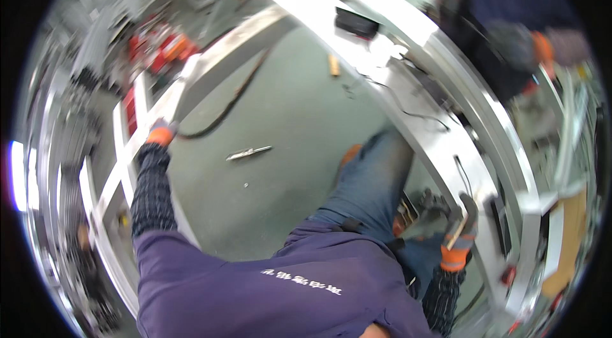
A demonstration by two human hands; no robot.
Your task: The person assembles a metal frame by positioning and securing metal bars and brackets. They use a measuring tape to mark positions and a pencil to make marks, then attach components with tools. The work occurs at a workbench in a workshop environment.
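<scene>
My left hand point(162, 129), in a grey glove with an orange cuff, grips a white metal frame bar point(143, 137) at the left. On the right, my gloved right hand point(461, 226) is closed around a thin tan stick point(457, 235), beside a wide white metal beam point(440, 146). Blur hides the far end of the stick. A thin black cable point(408, 110) lies along this beam, with a black rectangular part point(357, 23) farther up it. Dark grey shapes point(430, 203) next to my right hand are too blurred to name.
On the green floor point(255, 210) lie a silvery rod-like tool point(248, 152), a dark hose point(229, 105) and a small yellowish block point(334, 65). Red and orange items point(162, 44) stand beyond the frame. A co-worker point(523, 13) with gloved hands is at the upper right. Cardboard point(566, 242) stands at the right.
</scene>
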